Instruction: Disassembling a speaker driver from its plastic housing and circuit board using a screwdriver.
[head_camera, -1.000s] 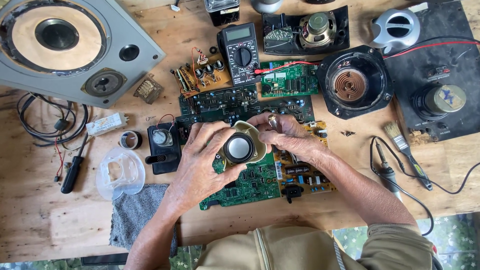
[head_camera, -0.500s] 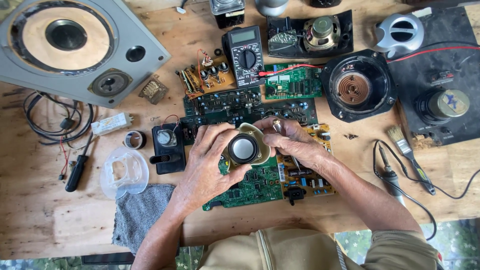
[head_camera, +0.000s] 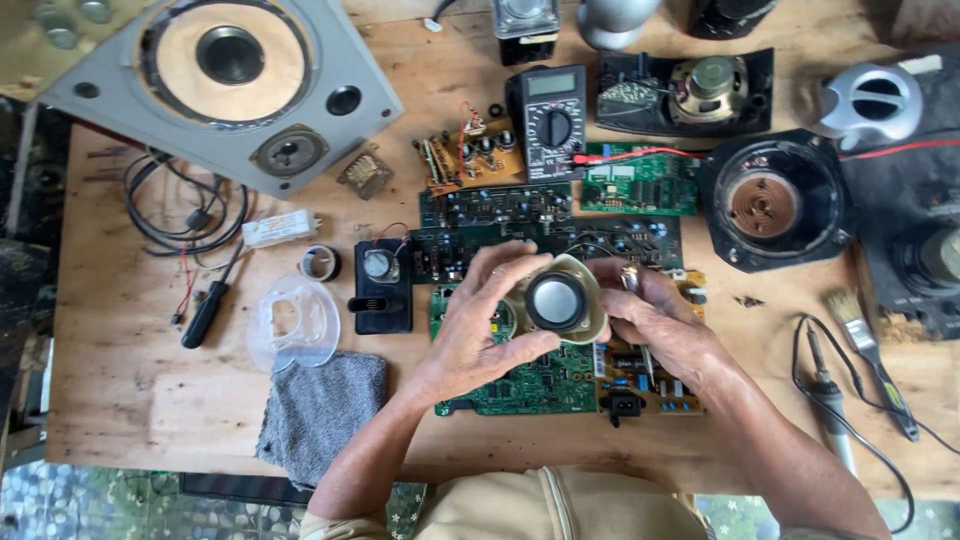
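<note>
At the centre of the frame both hands close around a small round speaker driver (head_camera: 556, 301) with a tan rim and dark dome, holding it just above the green circuit board (head_camera: 520, 385) on the wooden worktop (head_camera: 130, 400). The left hand (head_camera: 475, 335) grips the driver's left edge, thumb below and fingers curled over the top. The right hand (head_camera: 660, 325) clasps its right edge. A black multimeter (head_camera: 548, 120) lies above, near the upper middle. A grey speaker panel (head_camera: 235, 85) fills the upper left. A grey cloth (head_camera: 320, 410) sits lower left, touching a clear plastic cover (head_camera: 293, 325). A paintbrush (head_camera: 868, 350) lies at the right.
</note>
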